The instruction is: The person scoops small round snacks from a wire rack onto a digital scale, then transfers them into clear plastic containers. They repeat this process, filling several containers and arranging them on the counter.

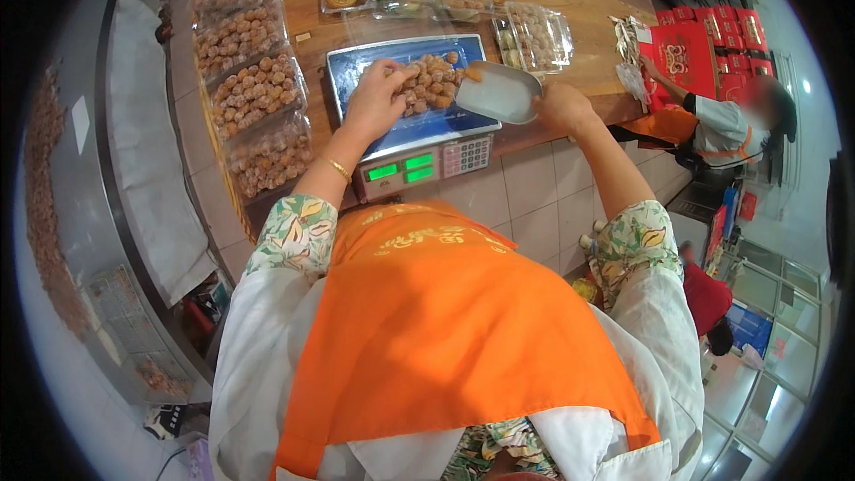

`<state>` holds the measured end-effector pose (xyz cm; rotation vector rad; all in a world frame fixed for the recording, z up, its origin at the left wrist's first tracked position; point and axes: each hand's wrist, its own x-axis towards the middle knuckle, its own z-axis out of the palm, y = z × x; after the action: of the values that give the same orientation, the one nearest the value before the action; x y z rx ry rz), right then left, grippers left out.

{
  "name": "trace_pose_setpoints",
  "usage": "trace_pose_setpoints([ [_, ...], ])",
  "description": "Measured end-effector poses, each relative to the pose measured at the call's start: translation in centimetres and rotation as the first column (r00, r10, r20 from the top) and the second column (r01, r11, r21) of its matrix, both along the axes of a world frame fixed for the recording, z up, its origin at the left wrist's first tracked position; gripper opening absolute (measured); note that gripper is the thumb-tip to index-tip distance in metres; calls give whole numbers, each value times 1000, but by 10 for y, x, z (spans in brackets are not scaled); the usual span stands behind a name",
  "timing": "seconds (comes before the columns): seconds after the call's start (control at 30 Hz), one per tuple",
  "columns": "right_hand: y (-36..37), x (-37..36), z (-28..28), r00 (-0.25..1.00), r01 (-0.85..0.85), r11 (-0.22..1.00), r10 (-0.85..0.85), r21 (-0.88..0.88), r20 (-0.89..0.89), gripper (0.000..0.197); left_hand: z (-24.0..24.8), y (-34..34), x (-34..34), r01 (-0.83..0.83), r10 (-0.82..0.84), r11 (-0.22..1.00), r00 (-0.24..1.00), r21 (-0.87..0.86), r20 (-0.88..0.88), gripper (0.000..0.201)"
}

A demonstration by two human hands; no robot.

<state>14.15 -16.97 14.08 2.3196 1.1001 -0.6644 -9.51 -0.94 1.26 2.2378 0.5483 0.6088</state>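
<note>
Weighing step, by my read: snacks piled in a clear box on the blue scale. Left hand rests on the pile, fingers curled into it. Right hand clamps a white scoop at the pile's edge. Next move calls for checking the readout, then trimming the pile.

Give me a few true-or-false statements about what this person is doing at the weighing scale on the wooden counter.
1. The left hand rests on the pile of small brown round snacks on the blue-topped digital scale. True.
2. The right hand holds a red cup. False: it holds a white plastic scoop.
3. Filled clear plastic boxes lie left of the scale. True.
4. The scale's display is dark. False: it glows green.
</note>
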Motion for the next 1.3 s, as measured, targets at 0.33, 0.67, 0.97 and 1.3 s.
trace_pose_setpoints([
  [0.33,17,-27,27,974,-144,986,126,88,186,27,-14,30,16,78,-75,993,997,86,-28,19],
  [0.67,13,-34,19,966,-153,950,86,274,243,22,-13,32,-3,49,-48,999,998,23,-29,27],
  [0.97,9,-35,16,982,-95,990,76,104,174,22,-19,20,20,137,-132,989,988,58,-81,18],
  [1.3,-5,-29,5,978,-125,957,73,263,197,23,-14,26,16,85,-77,972,996,218,-46,20],
])
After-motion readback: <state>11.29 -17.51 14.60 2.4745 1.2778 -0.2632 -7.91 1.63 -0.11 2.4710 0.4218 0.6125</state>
